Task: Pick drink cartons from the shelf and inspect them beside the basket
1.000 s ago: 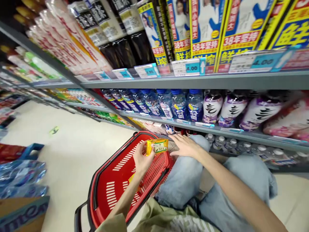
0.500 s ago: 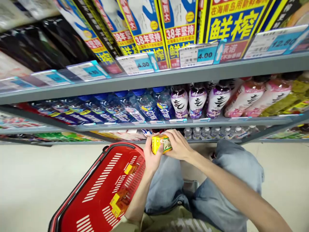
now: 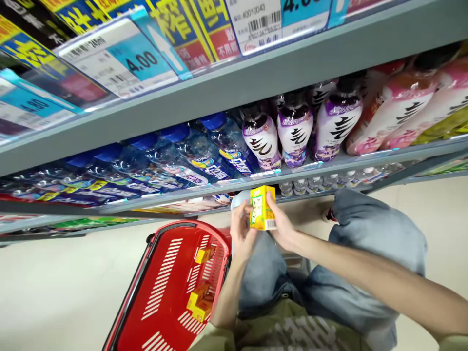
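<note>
A small yellow drink carton (image 3: 261, 208) stands upright between my two hands, in front of the lower shelf. My right hand (image 3: 283, 225) grips it from the right, thumb on its front. My left hand (image 3: 242, 234) rests against its left side with fingers loosely curled. Below and left of my hands stands a red plastic shopping basket (image 3: 146, 297) on the floor, with more yellow cartons (image 3: 200, 302) lying in it. My knees in blue jeans (image 3: 369, 229) are bent beneath my arms.
Grey shelves (image 3: 226, 87) run overhead with price tags (image 3: 120, 58) on the edge. Blue-capped water bottles (image 3: 204, 153) and purple-labelled bottles (image 3: 296, 129) fill the middle shelf; pink bottles (image 3: 398, 114) lie further right. Small white-capped bottles (image 3: 321, 183) line the bottom shelf. Pale floor (image 3: 54, 287) lies left.
The carton has been turned from lying sideways to upright and passed into my right hand's grip. The view has swung closer under the shelves, and the basket now sits lower left.
</note>
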### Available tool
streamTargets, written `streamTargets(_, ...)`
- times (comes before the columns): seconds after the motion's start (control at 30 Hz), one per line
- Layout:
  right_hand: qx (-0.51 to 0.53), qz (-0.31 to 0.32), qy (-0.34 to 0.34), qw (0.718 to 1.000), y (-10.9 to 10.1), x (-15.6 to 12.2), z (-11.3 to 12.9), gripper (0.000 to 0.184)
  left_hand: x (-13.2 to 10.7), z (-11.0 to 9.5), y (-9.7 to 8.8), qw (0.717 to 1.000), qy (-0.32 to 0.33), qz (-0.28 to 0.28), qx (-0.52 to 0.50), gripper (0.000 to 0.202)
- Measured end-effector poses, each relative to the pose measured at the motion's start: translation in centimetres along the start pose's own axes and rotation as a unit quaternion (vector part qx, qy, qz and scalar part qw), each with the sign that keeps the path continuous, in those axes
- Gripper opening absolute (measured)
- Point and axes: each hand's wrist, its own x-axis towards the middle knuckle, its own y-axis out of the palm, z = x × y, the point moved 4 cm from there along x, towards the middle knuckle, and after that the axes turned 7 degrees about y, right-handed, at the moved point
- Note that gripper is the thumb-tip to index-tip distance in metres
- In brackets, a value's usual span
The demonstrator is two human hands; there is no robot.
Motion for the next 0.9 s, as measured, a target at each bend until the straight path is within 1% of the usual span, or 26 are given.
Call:
streamTargets(0.03,0.042,-0.005,0.015,0.999,0.0,0.0,0.1,0.060,0.1,-0.5,0.4,0.999,0.036,0.014,0.023,0.077)
streamTargets(0.1,0.095,-0.001,0.026,0.995,0.3,-0.1,0.3,0.054,0.1,-1.3,1.4,0.992,0.094,0.028,0.079,0.086)
streamTargets(0.17,0.132,0.001,0.035,0.991,0.5,-0.5,0.4,0.048,0.0,-1.6,2.1,0.985,0.111,0.035,0.125,0.102)
streamTargets(0.27,0.174,0.005,0.073,0.982,1.0,-0.9,0.4,0.049,0.0,-1.4,2.7,0.989,0.067,0.046,0.127,0.124)
streamTargets(0.37,0.203,0.021,0.110,0.973,1.5,-0.8,0.5,0.057,-0.1,-1.0,2.9,0.994,0.013,0.061,0.093,0.135)
streamTargets(0.43,0.206,0.035,0.120,0.970,1.6,-0.6,0.6,0.060,-0.1,-0.9,2.8,0.995,-0.003,0.062,0.082,0.134)
streamTargets(0.5,0.199,0.052,0.125,0.971,1.7,-0.2,0.6,0.062,0.0,-0.9,2.7,0.995,-0.009,0.050,0.081,0.131)
streamTargets(0.6,0.185,0.076,0.135,0.970,1.6,0.4,0.4,0.062,0.0,-1.3,2.6,0.996,-0.002,0.028,0.090,0.126)
streamTargets(0.67,0.178,0.085,0.141,0.970,1.4,0.8,0.1,0.061,0.1,-1.5,2.5,0.995,0.008,0.022,0.100,0.124)
streamTargets(0.8,0.168,0.078,0.124,0.975,0.9,1.1,-0.1,0.059,0.3,-1.8,2.1,0.989,0.034,0.041,0.136,0.116)
streamTargets(0.9,0.158,0.068,0.115,0.978,0.8,0.9,0.0,0.060,0.3,-1.7,1.8,0.984,0.043,0.053,0.163,0.113)
